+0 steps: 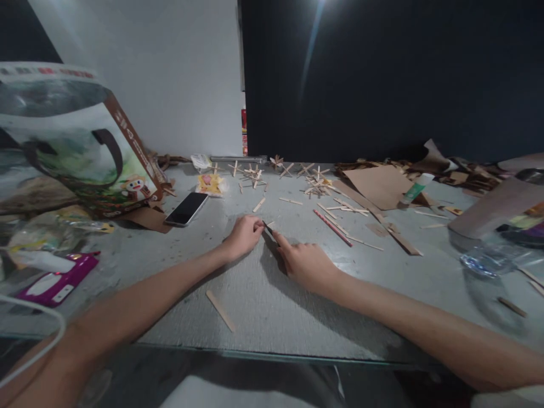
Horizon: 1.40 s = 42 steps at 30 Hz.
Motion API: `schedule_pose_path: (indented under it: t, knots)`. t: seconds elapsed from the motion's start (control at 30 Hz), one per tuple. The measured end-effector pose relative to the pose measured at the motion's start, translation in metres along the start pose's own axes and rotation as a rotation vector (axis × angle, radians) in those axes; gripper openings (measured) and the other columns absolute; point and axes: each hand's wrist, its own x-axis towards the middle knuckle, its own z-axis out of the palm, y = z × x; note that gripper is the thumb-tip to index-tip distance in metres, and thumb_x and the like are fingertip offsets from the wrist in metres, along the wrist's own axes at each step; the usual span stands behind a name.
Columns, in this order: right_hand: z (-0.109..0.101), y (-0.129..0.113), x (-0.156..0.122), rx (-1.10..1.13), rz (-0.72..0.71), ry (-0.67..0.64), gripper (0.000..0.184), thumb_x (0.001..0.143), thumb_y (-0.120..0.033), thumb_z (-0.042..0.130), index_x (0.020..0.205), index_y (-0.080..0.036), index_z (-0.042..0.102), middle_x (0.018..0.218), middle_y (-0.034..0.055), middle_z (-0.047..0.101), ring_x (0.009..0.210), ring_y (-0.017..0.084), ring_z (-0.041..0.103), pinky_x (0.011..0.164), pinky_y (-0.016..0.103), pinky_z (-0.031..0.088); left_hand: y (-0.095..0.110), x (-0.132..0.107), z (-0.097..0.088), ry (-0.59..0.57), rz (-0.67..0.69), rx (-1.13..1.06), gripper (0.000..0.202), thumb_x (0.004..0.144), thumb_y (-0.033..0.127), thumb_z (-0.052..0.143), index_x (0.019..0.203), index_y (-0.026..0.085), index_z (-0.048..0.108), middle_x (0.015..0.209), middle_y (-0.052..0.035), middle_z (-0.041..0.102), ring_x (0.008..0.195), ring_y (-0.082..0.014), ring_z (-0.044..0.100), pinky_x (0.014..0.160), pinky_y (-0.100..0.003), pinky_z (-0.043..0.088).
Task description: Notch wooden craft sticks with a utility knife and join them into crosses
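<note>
My left hand is closed at the middle of the table, its fingertips pinching a small wooden craft stick that is mostly hidden. From the right, my right hand grips a dark, thin knife, with the index finger stretched along its back. The knife's tip touches or nearly touches the stick beside my left fingertips. Nearer the table's front edge lies a loose craft stick. Beyond the hands are another craft stick and a red patterned pencil.
A phone and large printed bag stand left, with a purple device nearer. Crossed stick pieces lie at the back. Cardboard, a glue tube and a clear plastic container are right.
</note>
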Motion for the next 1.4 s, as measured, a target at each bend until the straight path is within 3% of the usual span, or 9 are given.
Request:
schedule_pose_path:
  t: [0.57,0.8,1.07,1.4]
  knots:
    - [0.006,-0.006,-0.013,0.024,0.043,-0.031,0.070,0.108,-0.024,0.039,0.175,-0.012,0.022,0.104,0.0195,0.083,0.080,0.030,0.079,0.062,0.032,0.042,0.007,-0.006,0.003,-0.060,-0.003,-0.017,0.014,0.093,0.011,0.073,0.090,0.018,0.086,0.090,-0.0090,0.085,0.083,-0.0228,0.077,0.083,-0.034,0.058]
    - [-0.001,-0.002,-0.012,0.113,0.112,-0.031,0.056,0.113,-0.028,0.034,0.168,-0.019,0.037,0.100,0.0155,0.085,0.077,0.028,0.078,0.058,0.031,0.034,0.006,-0.006,-0.002,-0.075,0.012,-0.101,0.012,0.093,0.015,0.074,0.092,0.017,0.086,0.092,-0.0089,0.086,0.085,-0.0230,0.077,0.084,-0.034,0.058]
    - [0.005,0.005,-0.008,0.069,0.032,0.014,0.060,0.109,-0.027,0.037,0.168,-0.017,0.034,0.094,0.0147,0.083,0.067,0.025,0.073,0.056,0.030,0.028,-0.002,-0.002,-0.012,-0.088,0.086,-0.026,0.013,0.090,0.012,0.075,0.084,0.017,0.085,0.087,-0.0071,0.084,0.081,-0.0212,0.074,0.079,-0.031,0.055]
    - [0.009,0.010,-0.011,0.187,0.057,0.066,0.055,0.111,-0.028,0.035,0.165,-0.018,0.038,0.100,0.0137,0.085,0.067,0.024,0.074,0.055,0.032,0.025,0.002,-0.007,-0.015,-0.099,0.079,0.009,0.008,0.091,0.015,0.078,0.086,0.016,0.083,0.085,-0.0063,0.081,0.077,-0.0196,0.070,0.074,-0.030,0.051]
